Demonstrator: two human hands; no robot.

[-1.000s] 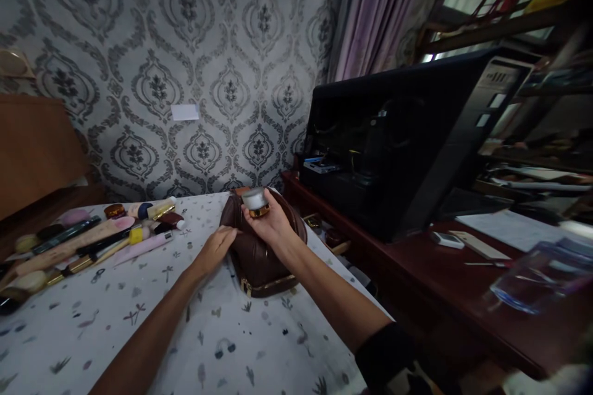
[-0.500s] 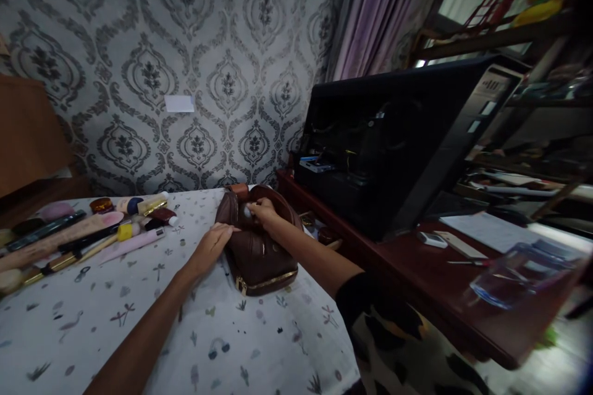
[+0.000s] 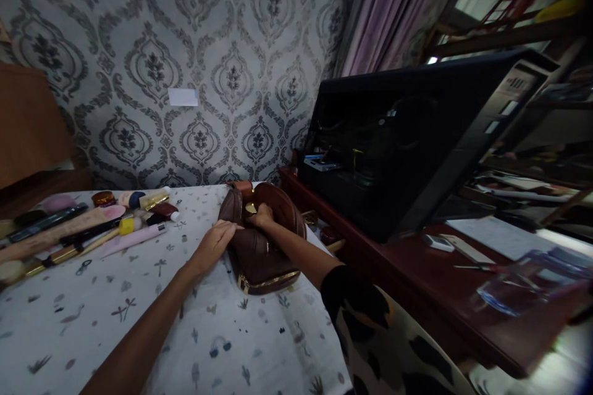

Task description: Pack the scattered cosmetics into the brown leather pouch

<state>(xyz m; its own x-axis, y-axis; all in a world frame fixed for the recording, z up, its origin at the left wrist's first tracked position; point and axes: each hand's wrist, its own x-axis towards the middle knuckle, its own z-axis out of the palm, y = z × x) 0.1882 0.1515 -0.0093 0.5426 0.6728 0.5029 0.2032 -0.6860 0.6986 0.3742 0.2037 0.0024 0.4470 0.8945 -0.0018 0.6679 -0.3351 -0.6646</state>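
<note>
A brown leather bag (image 3: 259,253) with gold zips stands unzipped on the patterned white cloth in the head view. My left hand (image 3: 217,244) holds its left rim, the fingers laid over the edge. Reaching into the opening from the right is my right hand (image 3: 263,217), its fingers curled and their tips partly hidden inside. A small round gold-coloured item (image 3: 251,207) shows right by those fingertips; whether they grip it is unclear. The bag's brown flap (image 3: 278,202) stands raised behind my right hand.
Several cosmetics tubes and brushes, among them a pink tube (image 3: 134,241), lie on the cloth (image 3: 152,321) at left. A black computer case (image 3: 417,136) rests on the dark red desk (image 3: 417,278) at right, near a clear plastic container (image 3: 528,284).
My right hand has gone slightly deeper into the bag. The pale item at its fingertips no longer shows there; a gold-coloured round item shows instead. My left hand stays on the rim.
</note>
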